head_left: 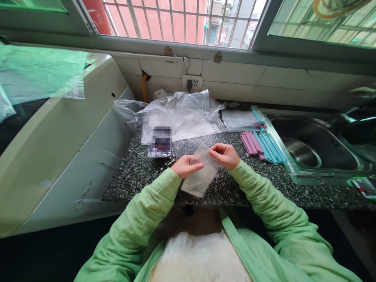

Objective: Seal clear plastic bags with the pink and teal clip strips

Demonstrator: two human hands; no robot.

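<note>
Holding clear bag (202, 172), both hands, label unreadable

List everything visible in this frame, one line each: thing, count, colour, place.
small plastic bag: one, clear, held over the counter edge by both hands
large plastic bags: a heap, clear, back of counter
packet: one, dark, blurred, left of the hands
bead string: one, dark, beside the packet
sealing clips: a pile, pink and blue, right of the hands
counter: one, speckled black
sink: one, steel, far right
wall socket: one, white
left hand: pinching the bag
right hand: pinching the bag's top
</note>
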